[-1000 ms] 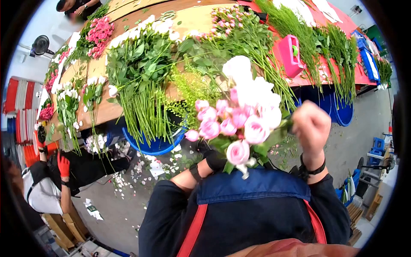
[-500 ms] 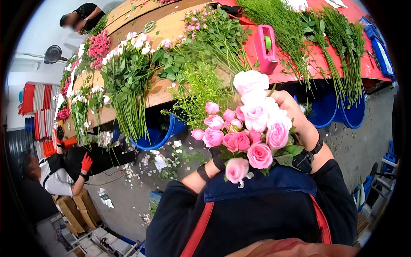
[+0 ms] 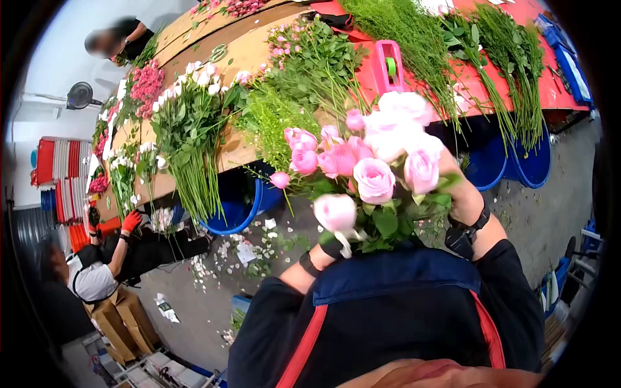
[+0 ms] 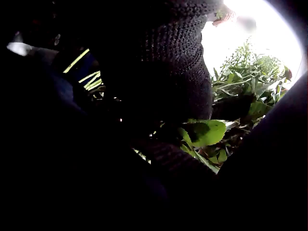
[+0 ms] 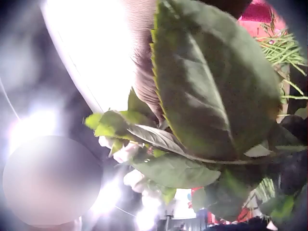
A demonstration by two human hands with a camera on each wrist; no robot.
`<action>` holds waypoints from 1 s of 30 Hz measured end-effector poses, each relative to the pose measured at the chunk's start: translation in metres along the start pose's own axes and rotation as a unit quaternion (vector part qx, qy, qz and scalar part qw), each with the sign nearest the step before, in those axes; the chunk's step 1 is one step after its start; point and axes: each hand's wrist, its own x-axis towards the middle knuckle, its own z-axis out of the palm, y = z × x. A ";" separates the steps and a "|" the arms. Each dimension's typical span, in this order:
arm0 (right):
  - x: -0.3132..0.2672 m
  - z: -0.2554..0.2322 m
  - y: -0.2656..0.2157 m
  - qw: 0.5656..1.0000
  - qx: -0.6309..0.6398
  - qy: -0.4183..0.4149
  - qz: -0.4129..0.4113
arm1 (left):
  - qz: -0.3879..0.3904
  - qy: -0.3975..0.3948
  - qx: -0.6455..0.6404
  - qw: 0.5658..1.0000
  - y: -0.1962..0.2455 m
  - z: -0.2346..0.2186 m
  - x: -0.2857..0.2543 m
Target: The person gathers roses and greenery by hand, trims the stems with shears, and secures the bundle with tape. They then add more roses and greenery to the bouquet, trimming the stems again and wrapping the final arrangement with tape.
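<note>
Bouquet of pink and pale roses sits upright at chest height, between both hands, stems pointing down toward the body. Left hand, dark-gloved, grips the stems from below; right hand is against the blooms' right side, prob. wrapped round foliage, but its grip can't be told.

A bouquet of roses sits close before the person's chest, between both arms, the left hand under it and the right hand at its right side. Behind it runs a long worktop with bunches of cut stems hanging over its near edge. A tape dispenser stands on the worktop behind the bouquet. Tubs sit on the floor below the edge. Another worker crouches far left.
</note>
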 end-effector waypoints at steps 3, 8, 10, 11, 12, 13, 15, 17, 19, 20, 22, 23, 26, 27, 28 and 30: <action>-0.002 0.004 0.005 0.998 -0.052 -0.019 0.039 | 0.005 -0.007 -0.001 1.000 0.004 -0.003 0.003; 0.006 0.022 0.005 0.989 -0.084 -0.051 0.109 | 0.009 -0.024 -0.003 1.000 0.015 -0.008 0.004; 0.006 0.026 0.010 0.994 -0.081 -0.050 0.057 | 0.010 -0.031 0.000 0.999 0.018 -0.011 0.003; 0.006 0.029 0.011 0.994 -0.087 -0.054 0.023 | 0.010 -0.031 0.000 0.999 0.019 -0.014 0.001; 0.007 0.031 0.008 0.992 -0.107 -0.067 -0.028 | 0.012 -0.034 -0.004 0.999 0.019 -0.015 0.001; 0.009 0.035 0.007 0.998 -0.055 -0.038 0.015 | 0.013 -0.036 -0.006 0.999 0.020 -0.017 0.001; 0.015 0.043 0.004 0.994 0.058 0.034 0.088 | 0.017 -0.040 -0.008 0.999 0.025 -0.021 -0.001; 0.020 0.049 0.003 0.973 0.157 0.159 0.056 | 0.027 -0.043 -0.007 0.999 0.031 -0.026 -0.003; -0.003 0.021 0.049 0.976 0.080 0.189 0.069 | 0.037 -0.046 -0.009 0.998 0.036 -0.031 -0.003; -0.019 0.009 0.072 0.975 0.082 0.176 0.111 | 0.042 -0.048 -0.010 0.998 0.038 -0.033 -0.003; -0.042 0.025 0.071 0.973 -0.054 0.112 0.193 | 0.053 -0.051 -0.014 0.997 0.042 -0.038 -0.005; -0.049 0.043 0.068 0.965 -0.154 0.077 0.198 | 0.058 -0.049 -0.017 0.997 0.042 -0.042 -0.004; -0.053 0.098 0.073 0.946 -0.269 0.012 0.180 | 0.082 -0.056 -0.025 0.995 0.043 -0.049 0.002; -0.055 0.113 0.084 0.915 -0.347 0.071 0.193 | 0.095 -0.062 -0.025 0.993 0.041 -0.051 0.008; -0.053 0.117 0.092 0.901 -0.363 0.101 0.216 | 0.113 -0.065 -0.022 0.991 0.039 -0.054 0.014; -0.043 0.124 0.095 0.879 -0.432 0.145 0.143 | 0.127 -0.063 -0.022 0.990 0.041 -0.055 0.024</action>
